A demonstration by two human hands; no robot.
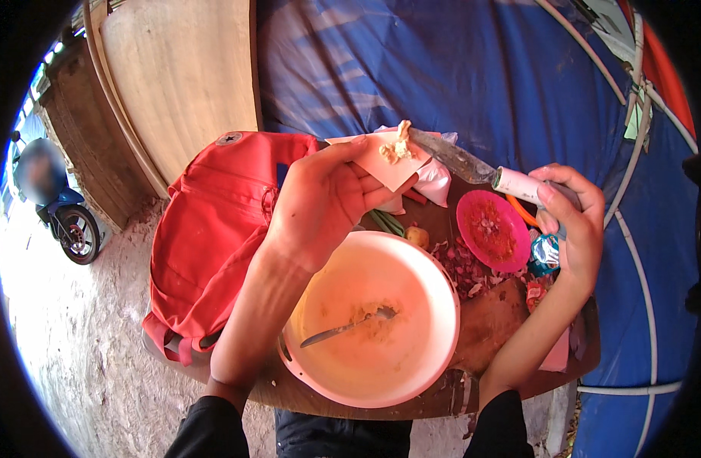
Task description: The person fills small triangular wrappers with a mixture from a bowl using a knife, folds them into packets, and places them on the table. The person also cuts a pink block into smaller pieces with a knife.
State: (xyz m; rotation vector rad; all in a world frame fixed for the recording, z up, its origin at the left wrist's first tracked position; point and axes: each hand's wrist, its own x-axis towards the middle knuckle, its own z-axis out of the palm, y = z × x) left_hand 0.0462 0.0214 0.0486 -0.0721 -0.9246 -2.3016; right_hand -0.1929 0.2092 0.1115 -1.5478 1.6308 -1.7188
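Note:
My left hand [316, 202] is raised palm up, thumb on top, holding a thin pale square wrapper sheet [369, 155]. A small lump of cream-coloured filling [396, 152] lies on the sheet. Closed round the white wrapped handle of a knife [461, 163] is my right hand [583, 217]. The broad stained blade points left, its tip at the filling. Below my hands stands a large white basin [365, 374] with orange-yellow residue inside and a metal spoon [346, 333] lying in it.
A pink plate [524, 237] of reddish food stands right of the basin, beside onion peelings [463, 267] and a wooden board [488, 324]. A red backpack [213, 221] sits at the left. Behind hangs blue tarpaulin [442, 69]; a motorbike [72, 225] stands far left.

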